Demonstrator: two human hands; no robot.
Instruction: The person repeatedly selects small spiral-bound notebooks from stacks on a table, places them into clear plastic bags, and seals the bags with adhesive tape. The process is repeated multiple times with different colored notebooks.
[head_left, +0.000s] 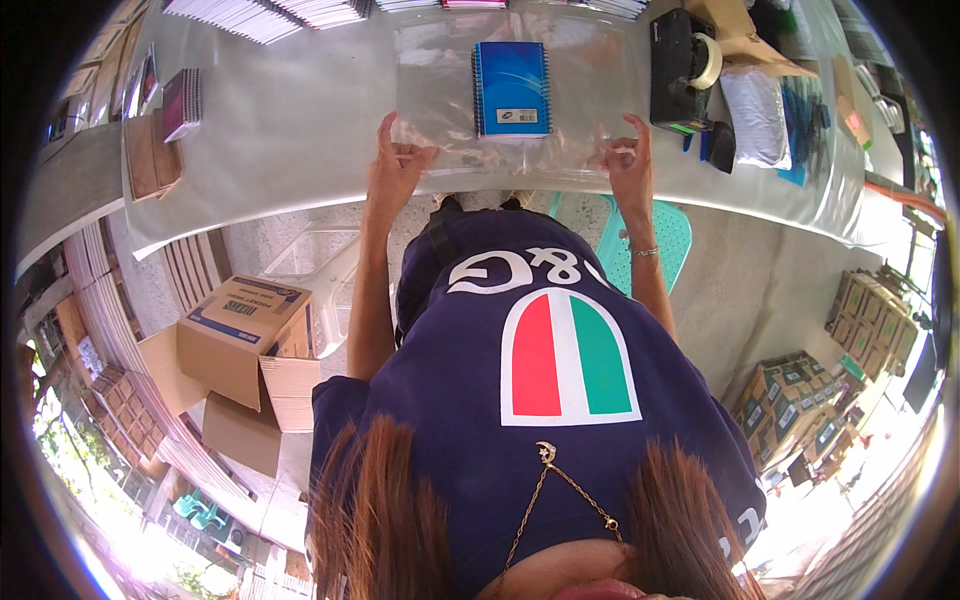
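A blue spiral-bound notebook point(512, 85) lies flat on a clear plastic sheet point(440, 95) in the middle of the table. My left hand point(397, 165) pinches the sheet near its close left corner, with the index finger pointing up. Opposite it, my right hand point(627, 165) is closed on the near right part of the same sheet, its index finger also raised. Wrinkled film stretches between the two hands, just in front of the notebook. Neither hand touches the notebook.
On the table's right stand a black tape dispenser point(675, 85) and a white plastic packet point(757, 118). Stacked spiral notebooks point(235, 18) line the far edge; purple notebooks point(182, 103) sit left. Below are an open cardboard box point(235, 325) and a teal stool point(665, 245).
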